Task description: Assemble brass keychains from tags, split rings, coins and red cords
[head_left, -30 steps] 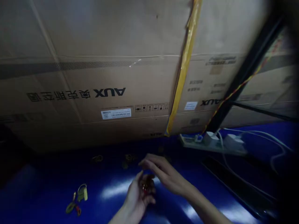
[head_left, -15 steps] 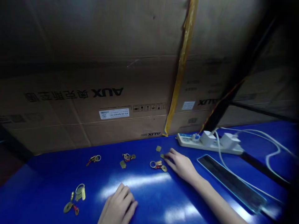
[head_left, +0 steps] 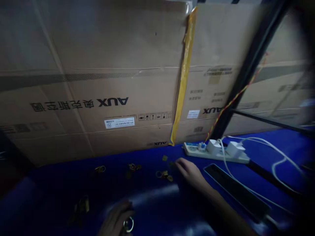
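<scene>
Low in the frame, just left of centre, the left hand (head_left: 115, 218) is cut off by the bottom edge, its fingers curled around a brass ring (head_left: 128, 225) that shows at the fingertips. The dim light leaves the firmness of that hold hard to judge. Half a second ago, no ring showed at this hand, which makes it the main change. The right hand (head_left: 190, 173) rests near centre with its fingers loosely extended toward upper left, holding nothing that can be seen. Just beside its fingertips lie a small brass tab (head_left: 171, 164) and a ring terminal (head_left: 163, 175), with a second brass tab (head_left: 164, 158) a little farther up.

Farther left on the blue surface (head_left: 290, 139) sit two more ring terminals (head_left: 133, 167) (head_left: 99, 169), and a dim heap of brass fittings (head_left: 81, 205) lies toward lower left. To the right are a white power strip (head_left: 216, 153), a white cable (head_left: 275, 152) and a black-edged glass panel (head_left: 236, 190).

Across the top, a cardboard carton (head_left: 98, 59) bears upside-down AUX branding with the Chinese 奥克斯空调. Its white label (head_left: 119, 123) is too small to read.
</scene>
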Tool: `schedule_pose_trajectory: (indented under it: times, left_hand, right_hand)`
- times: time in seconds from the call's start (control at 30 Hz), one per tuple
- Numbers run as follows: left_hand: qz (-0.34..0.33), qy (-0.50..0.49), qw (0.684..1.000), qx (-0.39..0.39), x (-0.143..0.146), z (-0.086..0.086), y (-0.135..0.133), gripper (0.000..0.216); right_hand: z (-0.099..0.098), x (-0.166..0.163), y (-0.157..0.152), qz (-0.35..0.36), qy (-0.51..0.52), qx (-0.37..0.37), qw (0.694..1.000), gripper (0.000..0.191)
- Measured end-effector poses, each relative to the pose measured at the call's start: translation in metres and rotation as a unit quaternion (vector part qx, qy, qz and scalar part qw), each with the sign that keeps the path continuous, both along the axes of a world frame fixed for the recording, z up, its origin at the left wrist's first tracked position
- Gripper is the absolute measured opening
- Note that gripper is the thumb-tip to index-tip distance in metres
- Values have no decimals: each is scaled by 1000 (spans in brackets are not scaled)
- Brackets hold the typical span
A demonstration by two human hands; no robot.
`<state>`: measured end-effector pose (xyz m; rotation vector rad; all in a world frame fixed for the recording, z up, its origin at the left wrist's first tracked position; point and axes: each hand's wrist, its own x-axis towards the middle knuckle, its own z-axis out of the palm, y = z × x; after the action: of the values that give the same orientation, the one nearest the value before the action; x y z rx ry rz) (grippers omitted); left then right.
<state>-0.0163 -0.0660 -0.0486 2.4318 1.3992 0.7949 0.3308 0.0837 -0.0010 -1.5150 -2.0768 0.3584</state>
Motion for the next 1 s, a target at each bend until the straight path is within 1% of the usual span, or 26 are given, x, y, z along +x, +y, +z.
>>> schedule_pose_trajectory:
  times: [0.07,0.13,0.2,0.27,0.33,0.4,0.47,0.53,0.57,0.6,0.67,0.73,0.8,0.83,0.9,1.0]
  left_hand:
    - [44,-31,997,-61,1,21,-4,31]
    - [74,-58,992,-89,-3,40,-8,34]
    - [87,-53,989,-106,-9,50,-14,33]
    - [95,-18,989,-114,-16,51,-20,40]
    - [100,24,988,-115,-20,45,-25,49]
    - [100,57,988,-108,-21,37,-28,48]
    - [89,71,989,-96,-18,32,-27,40]
    - [79,72,991,-86,-15,30,-24,34]
    - [74,70,992,-80,-13,29,-22,34]
    - [67,69,993,-68,-12,27,-20,36]
    - [58,79,995,-33,-11,23,-16,43]
    - [51,100,994,-13,-11,17,-13,42]
    - [41,122,992,-11,-11,11,-12,37]
    - [36,129,991,-17,-10,9,-11,35]
    - [30,135,990,-34,-10,9,-11,35]
    - [38,121,990,-60,-6,17,-8,45]
  right_hand:
    - [5,-1,-1,12,80,-42,996,32]
    - [8,-4,-4,21,166,-100,981,35]
    - [9,-9,-10,26,228,-157,961,35]
    - [9,-20,-21,44,275,-211,937,33]
    - [9,-40,-40,88,269,-239,929,31]
    - [11,-66,-62,133,208,-233,941,27]
    - [14,-94,-82,167,144,-195,956,23]
    - [17,-112,-92,198,107,-194,955,24]
    - [18,-116,-93,203,90,-183,958,23]
    - [19,-116,-91,199,69,-166,963,24]
    - [21,-102,-79,172,22,-116,978,24]
    - [22,-76,-60,138,-20,-68,988,23]
    - [22,-50,-42,82,-58,-30,995,27]
    - [21,-39,-34,69,-86,-22,994,29]
    - [19,-23,-21,76,-125,-27,989,33]
    - [15,-13,-5,85,-156,-35,984,31]
